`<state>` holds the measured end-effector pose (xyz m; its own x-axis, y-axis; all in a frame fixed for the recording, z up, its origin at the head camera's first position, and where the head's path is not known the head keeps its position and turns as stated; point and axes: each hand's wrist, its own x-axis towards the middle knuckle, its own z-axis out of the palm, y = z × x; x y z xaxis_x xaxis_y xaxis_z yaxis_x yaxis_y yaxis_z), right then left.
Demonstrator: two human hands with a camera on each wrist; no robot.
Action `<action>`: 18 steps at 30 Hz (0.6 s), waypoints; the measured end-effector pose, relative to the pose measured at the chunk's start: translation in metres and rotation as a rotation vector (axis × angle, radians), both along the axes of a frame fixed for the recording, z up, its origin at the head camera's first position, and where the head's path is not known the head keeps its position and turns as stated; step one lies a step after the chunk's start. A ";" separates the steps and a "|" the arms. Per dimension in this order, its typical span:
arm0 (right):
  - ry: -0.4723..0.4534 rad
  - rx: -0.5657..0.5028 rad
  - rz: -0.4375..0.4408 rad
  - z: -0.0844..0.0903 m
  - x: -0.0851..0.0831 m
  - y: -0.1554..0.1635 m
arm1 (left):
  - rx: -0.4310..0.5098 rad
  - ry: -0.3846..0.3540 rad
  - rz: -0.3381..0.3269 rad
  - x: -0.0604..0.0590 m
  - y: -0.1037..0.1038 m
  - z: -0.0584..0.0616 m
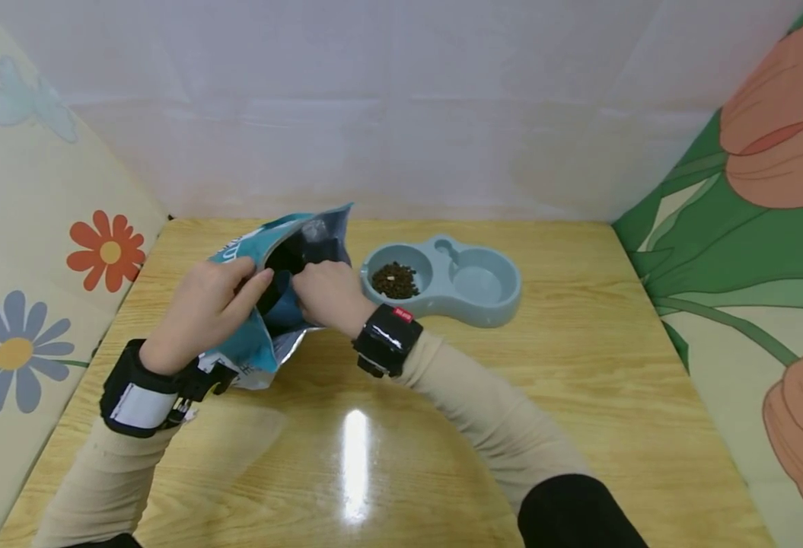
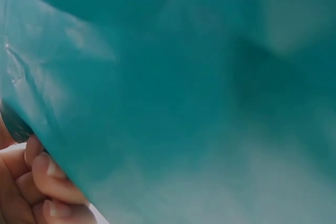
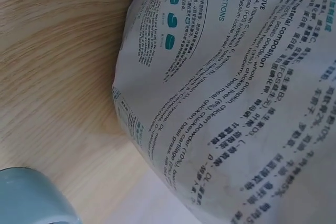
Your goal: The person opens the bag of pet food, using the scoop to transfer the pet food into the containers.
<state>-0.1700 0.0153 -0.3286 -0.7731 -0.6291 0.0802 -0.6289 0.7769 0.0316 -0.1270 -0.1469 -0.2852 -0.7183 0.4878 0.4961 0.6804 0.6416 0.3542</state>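
Observation:
A teal and white pet food bag (image 1: pixel 250 344) stands tilted on the table, its dark mouth spread wide. My left hand (image 1: pixel 199 310) grips the left edge of that mouth with thumb and fingers; in the left wrist view, curled fingers (image 2: pixel 55 179) show beside the teal side. At the opposite edge, my right hand (image 1: pixel 332 295) holds the rim with bent fingers, their tips hidden by the bag. Printed text covers the white back of the bag (image 3: pixel 226 98) in the right wrist view. The bag's contents are lost in shadow.
Just right of the bag sits a blue-grey double pet bowl (image 1: pixel 440 288). Brown kibble (image 1: pixel 394 281) lies in its left hollow; the right hollow shows bare. Beneath is a wooden table (image 1: pixel 579 380), bordered by a white backdrop (image 1: pixel 387 114) and flowered side panels.

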 end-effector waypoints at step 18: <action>0.025 -0.105 0.030 -0.007 -0.001 -0.006 | -0.019 -0.003 0.006 0.000 -0.003 -0.002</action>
